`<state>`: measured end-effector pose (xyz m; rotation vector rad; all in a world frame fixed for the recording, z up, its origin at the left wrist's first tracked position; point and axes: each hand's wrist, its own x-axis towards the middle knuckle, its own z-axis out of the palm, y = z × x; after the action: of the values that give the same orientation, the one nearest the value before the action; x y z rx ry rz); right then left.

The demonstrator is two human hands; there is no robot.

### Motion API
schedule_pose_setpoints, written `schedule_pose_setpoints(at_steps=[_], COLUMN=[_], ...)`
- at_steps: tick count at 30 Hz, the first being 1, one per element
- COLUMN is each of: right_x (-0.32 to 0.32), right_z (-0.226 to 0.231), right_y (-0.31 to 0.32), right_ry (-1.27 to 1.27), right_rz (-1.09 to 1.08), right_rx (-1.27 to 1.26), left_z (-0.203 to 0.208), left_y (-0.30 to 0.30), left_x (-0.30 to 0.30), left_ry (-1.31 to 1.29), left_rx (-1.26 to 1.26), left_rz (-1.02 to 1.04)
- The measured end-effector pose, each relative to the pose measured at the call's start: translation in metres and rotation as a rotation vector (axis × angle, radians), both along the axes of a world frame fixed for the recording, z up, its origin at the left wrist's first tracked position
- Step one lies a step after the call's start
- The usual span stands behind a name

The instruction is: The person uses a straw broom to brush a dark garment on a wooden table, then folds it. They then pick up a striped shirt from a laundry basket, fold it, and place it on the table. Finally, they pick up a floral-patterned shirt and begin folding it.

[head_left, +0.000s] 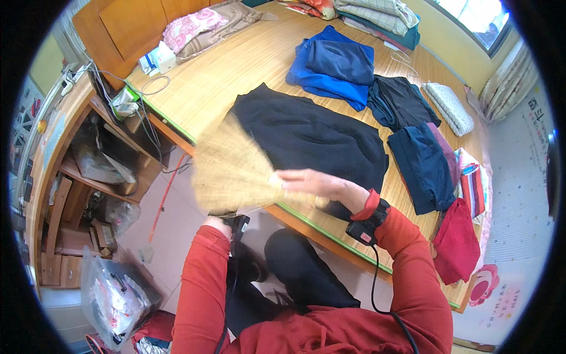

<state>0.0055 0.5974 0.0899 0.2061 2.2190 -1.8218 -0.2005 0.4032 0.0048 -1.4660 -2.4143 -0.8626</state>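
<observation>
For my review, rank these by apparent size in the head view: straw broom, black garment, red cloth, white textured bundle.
1. Black garment
2. Straw broom, nearer the camera, which enlarges it
3. Red cloth
4. White textured bundle

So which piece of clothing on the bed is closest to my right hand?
The large black garment, spread out right beside your right hand. The blue pile, the folded navy piece and the red one all lie farther away.

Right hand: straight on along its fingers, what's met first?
Probably the fanned head of the straw broom, just left of the right hand; depth is unclear, so it might skim over.
</observation>
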Motion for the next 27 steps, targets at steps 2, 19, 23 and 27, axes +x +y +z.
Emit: schedule_pose_setpoints(at_steps=[2,19,23,27], right_x=[0.022,0.317,0.379,0.435], right_z=[0.008,0.076,0.061,0.044], right_y=[0.005,0.092,0.095,0.084], right_ry=[0.135,-0.035,-0.044,-0.308], right_rz=[0.178,-0.994,-1.313,-1.230], right_rx=[0.032,-0.138,0.096,0.364], left_z=[0.001,0.005,0.020,0.035], left_y=[0.003,0.037,0.029,0.046], left_x=[0.010,-0.009,-0.023,-0.075], left_ry=[0.335,0.052,0.059,0.144], left_rx=[-0.105,-0.155,-0.225,-0.159], left_rz=[0.224,0.163,0.161,0.264])
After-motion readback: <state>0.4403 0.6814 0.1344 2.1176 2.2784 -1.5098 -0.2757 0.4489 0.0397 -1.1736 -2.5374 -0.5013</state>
